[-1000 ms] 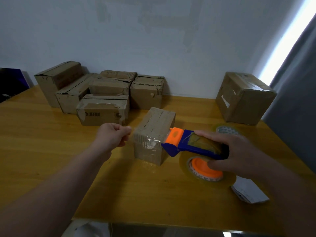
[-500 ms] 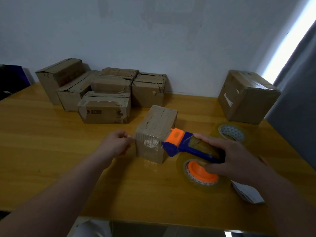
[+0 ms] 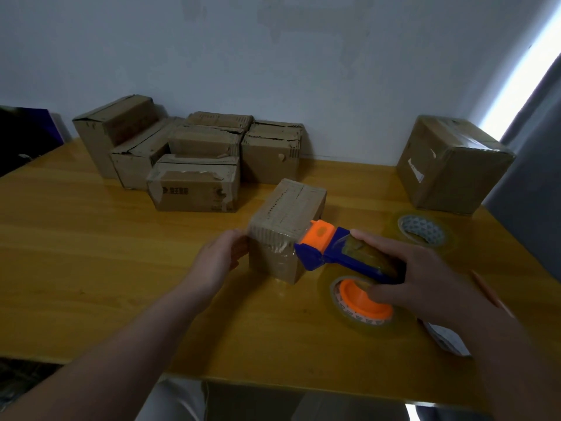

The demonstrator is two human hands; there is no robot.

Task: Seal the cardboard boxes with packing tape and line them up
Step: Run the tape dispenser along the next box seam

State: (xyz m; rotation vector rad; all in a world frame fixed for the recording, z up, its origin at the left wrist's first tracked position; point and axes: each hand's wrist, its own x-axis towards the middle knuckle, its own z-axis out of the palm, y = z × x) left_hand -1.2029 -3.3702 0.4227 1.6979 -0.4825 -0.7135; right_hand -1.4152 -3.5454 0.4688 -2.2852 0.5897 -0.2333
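Note:
A small cardboard box (image 3: 290, 205) stands in the middle of the yellow wooden table (image 3: 91, 253), with clear tape over its near face. My left hand (image 3: 217, 261) rests against the box's left side, fingers laid on the cardboard. My right hand (image 3: 422, 278) grips the blue and orange tape dispenser (image 3: 340, 253). The dispenser's orange head touches the box's upper right near edge. Its tape roll on the orange hub (image 3: 364, 302) hangs just above the table.
Several worn cardboard boxes (image 3: 194, 165) are piled at the back left against the wall. A larger taped box (image 3: 449, 165) sits at the back right. A spare tape roll (image 3: 422, 230), a thin stick (image 3: 485, 288) and a paper slip (image 3: 446, 340) lie right of the dispenser.
My left hand has moved from a closed pinch near the box's corner to lying against its left side. The dispenser has stayed at the box's right edge. The view has tilted slightly.

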